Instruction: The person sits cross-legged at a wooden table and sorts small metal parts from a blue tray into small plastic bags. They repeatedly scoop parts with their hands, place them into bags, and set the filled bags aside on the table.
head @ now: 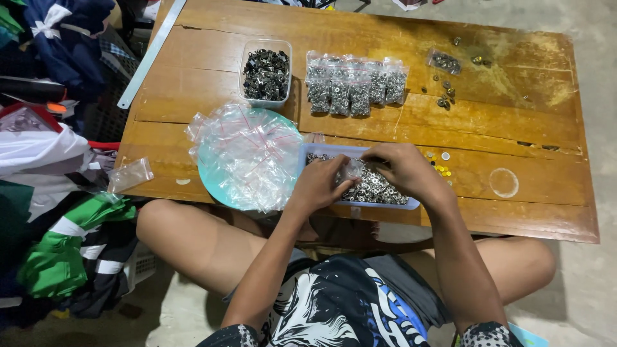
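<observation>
A person sits at a low wooden table [514, 122]. Both hands are over a shallow white tray [313, 151] full of small silver metal rings [376, 187], right at the near edge of the table. The left hand [319, 183] and the right hand [402, 168] hold one small clear bag [351, 170] between them — the fingers of each hand are curled in and pinching the bag, which hangs just over the rings.

Just left of the tray sits a round teal plate [209, 183] with a heap of empty clear zip bags [247, 154] on it. Farther back stand a clear tub of dark metal bits [266, 74] and a row of filled little bags [355, 83]. One empty bag [130, 174] lies at the table's left edge, near a pile of clothes [54, 193].
</observation>
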